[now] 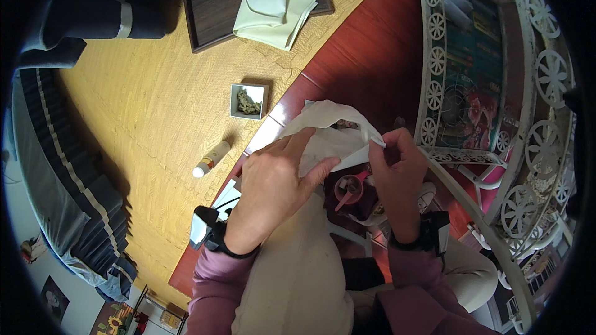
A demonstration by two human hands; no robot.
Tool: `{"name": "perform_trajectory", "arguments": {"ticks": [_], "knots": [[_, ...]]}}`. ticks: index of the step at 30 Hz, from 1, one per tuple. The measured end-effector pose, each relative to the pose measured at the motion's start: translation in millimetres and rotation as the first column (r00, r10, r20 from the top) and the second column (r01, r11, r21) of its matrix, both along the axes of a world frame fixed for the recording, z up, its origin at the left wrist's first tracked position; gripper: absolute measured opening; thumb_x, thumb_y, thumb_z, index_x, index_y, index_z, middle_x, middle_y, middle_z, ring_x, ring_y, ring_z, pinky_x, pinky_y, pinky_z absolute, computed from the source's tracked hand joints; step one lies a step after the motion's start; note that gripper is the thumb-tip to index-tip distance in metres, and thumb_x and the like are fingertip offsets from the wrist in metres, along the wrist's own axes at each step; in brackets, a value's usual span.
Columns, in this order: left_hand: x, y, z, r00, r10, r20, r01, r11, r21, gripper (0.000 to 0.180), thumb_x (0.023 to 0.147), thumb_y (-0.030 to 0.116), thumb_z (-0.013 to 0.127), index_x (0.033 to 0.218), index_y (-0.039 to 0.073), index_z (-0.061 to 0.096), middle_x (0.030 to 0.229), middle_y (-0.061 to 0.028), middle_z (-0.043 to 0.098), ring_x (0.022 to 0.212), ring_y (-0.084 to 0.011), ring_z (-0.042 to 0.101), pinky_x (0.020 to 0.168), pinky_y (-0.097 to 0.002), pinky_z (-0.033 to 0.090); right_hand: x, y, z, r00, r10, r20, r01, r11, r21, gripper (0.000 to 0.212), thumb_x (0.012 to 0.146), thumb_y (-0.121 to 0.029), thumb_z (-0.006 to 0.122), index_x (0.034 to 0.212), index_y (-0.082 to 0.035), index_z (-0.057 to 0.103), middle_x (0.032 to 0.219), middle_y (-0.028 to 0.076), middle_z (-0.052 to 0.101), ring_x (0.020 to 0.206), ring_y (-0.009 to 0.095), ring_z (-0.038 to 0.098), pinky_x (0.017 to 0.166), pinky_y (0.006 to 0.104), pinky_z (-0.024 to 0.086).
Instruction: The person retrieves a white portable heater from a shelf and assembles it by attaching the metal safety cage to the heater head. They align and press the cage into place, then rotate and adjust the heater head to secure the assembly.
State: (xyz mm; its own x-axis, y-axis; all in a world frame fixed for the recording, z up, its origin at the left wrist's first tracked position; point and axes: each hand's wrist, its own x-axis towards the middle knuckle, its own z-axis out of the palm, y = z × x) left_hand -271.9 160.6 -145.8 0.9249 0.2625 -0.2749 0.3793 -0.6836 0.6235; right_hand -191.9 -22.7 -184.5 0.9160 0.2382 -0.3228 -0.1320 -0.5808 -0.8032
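Note:
A soft white bag [335, 115], paper or thin cloth, is held between my two hands with its mouth partly open. Something brownish shows in the opening, too small to name. My left hand [273, 177] grips the near left side, thumb toward the mouth and fingers lying along the bag. At the right corner of the rim, my right hand [400, 161] pinches the edge between thumb and fingertips. Just below the bag is a pink scoop [349, 190], resting in a dark container whose outline is partly hidden.
On the yellow mat [161, 130] stand a small square box [249, 100] of greenish dried pieces and a white glue-like bottle [212, 159]. Farther off, pale folded cloth [276, 6] lies on a dark tray [214, 6]. A white metal rack [434, 62] rises at right.

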Motion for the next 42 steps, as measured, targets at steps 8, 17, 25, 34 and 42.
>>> {"name": "perform_trajectory", "arguments": {"ticks": [8,17,25,34,42], "knots": [[5.2,0.9,-52.8,0.981,-0.195,0.016,0.193,0.977,0.091,0.074,0.07,0.011,0.079,0.139,0.013,0.052,0.095,-0.0165,0.068,0.086,-0.035,0.069,0.07,-0.0447,0.056,-3.0,5.4,20.2,0.95,0.267,-0.16,-0.202,0.92,0.336,0.011,0.084,0.002,0.068,0.088,0.0,0.058,0.08,0.007,0.058,0.068,0.011,0.056,0.055,0.0275,0.047],[-36.7,67.6,-18.0,0.755,0.485,0.442,-0.547,0.837,0.017,0.021,0.094,0.014,0.065,0.103,-0.004,0.07,0.085,-0.0064,0.072,0.077,-0.0136,0.063,0.067,-0.0321,0.051,-19.1,-9.9,9.3,0.948,0.274,-0.165,-0.209,0.922,0.327,0.016,0.095,-0.008,0.063,0.11,-0.001,0.061,0.099,0.007,0.067,0.088,0.012,0.068,0.072,0.0257,0.056],[-66.4,153.8,-61.9,0.697,0.601,0.39,-0.716,0.599,0.357,0.029,0.093,0.014,0.065,0.118,-0.001,0.067,0.093,-0.0193,0.074,0.082,-0.0231,0.07,0.069,-0.0383,0.052,-42.2,-57.3,-19.6,0.961,0.157,-0.227,-0.104,0.968,0.228,0.018,0.094,-0.015,0.065,0.107,-0.002,0.063,0.092,0.013,0.068,0.077,0.02,0.067,0.07,0.0329,0.053],[-40.8,67.8,-110.9,0.871,0.421,0.253,-0.477,0.847,0.235,0.051,0.087,0.013,0.075,0.135,0.011,0.058,0.079,-0.007,0.066,0.069,-0.0232,0.064,0.061,-0.0351,0.051,-60.2,-169.3,-27.1,0.871,-0.473,-0.134,0.478,0.878,0.009,0.014,0.101,-0.016,0.058,0.105,-0.004,0.063,0.086,0.003,0.065,0.077,0.009,0.061,0.065,0.0221,0.048],[-1.8,-23.2,-94.5,0.98,0.035,0.196,0.01,0.975,-0.224,0.035,0.084,0.005,0.072,0.118,0.002,0.065,0.088,-0.0136,0.066,0.073,-0.027,0.067,0.064,-0.0352,0.054,63.0,-193.0,-55.3,0.713,0.12,0.691,0.364,0.778,-0.511,0.031,0.098,-0.021,0.063,0.119,0.001,0.059,0.097,0.011,0.072,0.086,0.026,0.069,0.079,0.0365,0.054]]}}
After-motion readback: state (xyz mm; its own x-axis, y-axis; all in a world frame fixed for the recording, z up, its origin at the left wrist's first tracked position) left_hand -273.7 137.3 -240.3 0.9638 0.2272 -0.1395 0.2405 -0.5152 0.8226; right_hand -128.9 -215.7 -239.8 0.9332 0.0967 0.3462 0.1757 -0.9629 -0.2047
